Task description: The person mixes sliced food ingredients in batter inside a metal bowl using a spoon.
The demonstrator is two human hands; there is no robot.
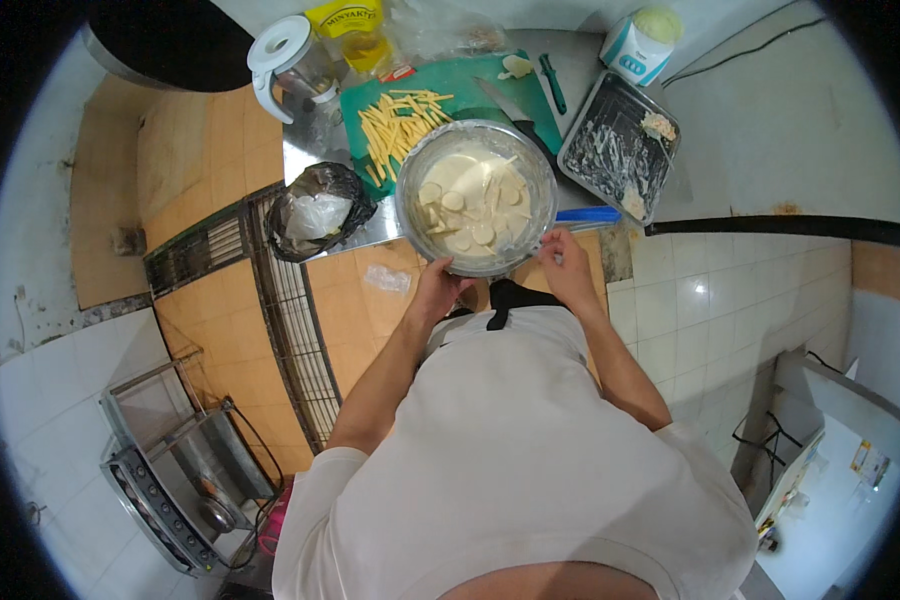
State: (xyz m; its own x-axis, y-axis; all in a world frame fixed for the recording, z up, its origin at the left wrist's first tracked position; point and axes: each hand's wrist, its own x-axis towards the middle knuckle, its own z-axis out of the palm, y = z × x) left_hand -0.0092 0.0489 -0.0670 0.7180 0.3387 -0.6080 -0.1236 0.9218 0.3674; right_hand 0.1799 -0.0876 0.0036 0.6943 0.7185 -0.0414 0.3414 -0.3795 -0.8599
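A large round mixing bowl (410,228) stands at the near edge of the worktop, overlapping the green cutting board (458,88). Pale, thick batter (462,172) fills its bottom, with round slices and sticks coated in it. My left hand (438,290) grips the bowl's near-left rim, thumb on top and its other fingers partly hidden below. At the near-right rim my right hand (568,270) has its fingers bent together, fingertips against the edge. Yellow cut sticks (398,128) lie heaped on the board behind the bowl. A black-handled knife (505,102) rests on the board.
Right of the bowl are a black tray (610,150) with white residue, a blue-handled utensil (588,215) and a green-handled tool (552,85). A black plastic bag (345,185) sits left. Behind stand a pitcher (288,65), a yellow pouch (355,35) and a white-blue scale (632,55).
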